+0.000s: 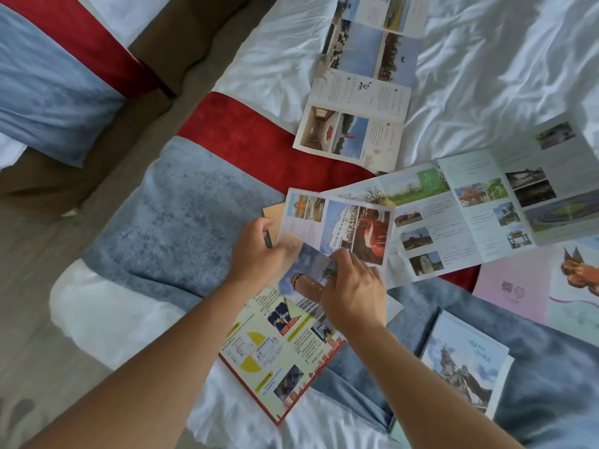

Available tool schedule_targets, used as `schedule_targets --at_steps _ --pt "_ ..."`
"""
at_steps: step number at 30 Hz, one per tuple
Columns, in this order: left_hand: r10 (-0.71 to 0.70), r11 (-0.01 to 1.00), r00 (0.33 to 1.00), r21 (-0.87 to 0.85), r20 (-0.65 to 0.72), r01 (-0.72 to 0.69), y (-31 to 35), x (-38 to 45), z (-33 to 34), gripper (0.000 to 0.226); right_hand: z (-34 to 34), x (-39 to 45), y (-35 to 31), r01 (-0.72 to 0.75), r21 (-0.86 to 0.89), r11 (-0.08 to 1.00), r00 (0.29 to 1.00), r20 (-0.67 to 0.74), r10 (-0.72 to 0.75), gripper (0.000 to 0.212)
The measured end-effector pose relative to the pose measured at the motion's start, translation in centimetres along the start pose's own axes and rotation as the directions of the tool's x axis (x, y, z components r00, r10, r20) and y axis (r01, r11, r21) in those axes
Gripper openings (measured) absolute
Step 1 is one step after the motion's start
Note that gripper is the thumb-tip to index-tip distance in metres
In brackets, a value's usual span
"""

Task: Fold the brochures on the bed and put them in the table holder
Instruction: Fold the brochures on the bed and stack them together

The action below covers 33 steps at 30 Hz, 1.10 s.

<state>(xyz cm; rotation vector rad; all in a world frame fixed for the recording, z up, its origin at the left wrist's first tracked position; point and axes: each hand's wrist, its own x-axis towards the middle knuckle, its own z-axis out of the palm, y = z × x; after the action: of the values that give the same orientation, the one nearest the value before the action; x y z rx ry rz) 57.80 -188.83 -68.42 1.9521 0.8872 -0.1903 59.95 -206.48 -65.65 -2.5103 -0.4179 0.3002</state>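
Observation:
A photo brochure (343, 226) is lifted partly folded above the bed's blue runner. My left hand (259, 254) grips its left edge, thumb on top. My right hand (353, 290) pinches its lower edge from the right. Under my hands lies a yellow brochure with a red border (275, 354). A wide unfolded brochure (470, 209) spreads to the right, and a long unfolded one (359, 89) stretches up the white sheet. A folded one with a horse statue cover (460, 364) lies at lower right. No table holder is in view.
The bed has a white sheet (502, 76) and a red and blue runner (188, 215). A pink sheet with a squirrel picture (551, 283) lies at the right edge. A second bed (48, 76) stands at upper left across a strip of floor (35, 270).

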Motion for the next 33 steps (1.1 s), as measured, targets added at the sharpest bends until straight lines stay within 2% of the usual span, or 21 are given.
schedule_targets --at_steps 5,8,9,12,13,16,17,22,25,26,28,30,33 --pt "-0.109 0.993 0.987 -0.023 0.119 0.113 0.2 0.4 0.0 0.048 -0.2 1.4 1.1 0.005 -0.069 0.998 1.0 -0.021 -0.006 0.027" --pt "-0.108 0.994 0.98 0.001 0.169 0.109 0.3 0.5 0.5 0.048 0.0 2.4 1.5 0.013 -0.132 0.991 0.999 -0.038 -0.018 0.025" --pt "-0.093 0.996 0.981 0.031 0.169 0.089 0.3 0.5 0.8 0.044 0.0 2.7 1.5 0.012 -0.144 0.99 0.999 -0.029 -0.017 0.03" --pt "-0.049 0.994 0.986 0.104 0.157 0.033 0.3 0.7 1.2 0.041 0.3 3.3 1.6 -0.051 -0.152 0.987 0.995 0.082 0.064 0.063" --pt "-0.035 0.99 0.987 0.138 0.154 0.013 0.3 0.8 1.3 0.04 0.4 3.3 1.9 -0.083 -0.184 0.979 0.984 0.142 0.11 0.064" --pt "0.002 0.97 0.989 0.238 0.147 -0.038 0.4 0.9 1.6 0.037 1.2 3.0 3.6 -0.122 -0.277 0.953 0.958 0.22 0.186 0.026" --pt "0.02 0.965 0.99 0.258 0.142 -0.056 0.4 1.0 1.7 0.033 1.3 2.8 3.9 -0.122 -0.28 0.952 0.954 0.233 0.191 0.023" --pt "0.092 0.945 0.99 0.306 0.104 -0.12 0.5 1.3 2.3 0.008 1.4 2.4 4.3 -0.146 -0.239 0.96 0.955 0.221 0.2 0.019" --pt "0.135 0.935 0.986 0.317 0.101 -0.161 0.5 1.3 2.5 0.01 1.3 1.8 4.1 -0.156 -0.195 0.968 0.956 0.216 0.198 0.041" --pt "0.15 0.934 0.984 0.311 0.099 -0.174 0.6 1.2 2.6 0.01 1.2 1.5 4.2 -0.162 -0.185 0.969 0.959 0.201 0.199 0.043" --pt "0.173 0.936 0.981 0.296 0.088 -0.192 0.6 1.0 2.8 0.017 1.1 0.8 4.2 -0.194 -0.155 0.969 0.961 0.17 0.22 0.042" --pt "0.182 0.941 0.982 0.282 0.044 -0.187 0.9 0.8 3.1 0.032 0.8 0.1 4.1 -0.275 -0.063 0.959 0.95 0.137 0.282 0.04" --pt "0.105 0.974 0.993 0.208 -0.047 -0.093 1.7 -0.1 4.0 0.043 0.0 -0.8 3.3 -0.437 0.143 0.888 0.899 0.078 0.431 0.04"
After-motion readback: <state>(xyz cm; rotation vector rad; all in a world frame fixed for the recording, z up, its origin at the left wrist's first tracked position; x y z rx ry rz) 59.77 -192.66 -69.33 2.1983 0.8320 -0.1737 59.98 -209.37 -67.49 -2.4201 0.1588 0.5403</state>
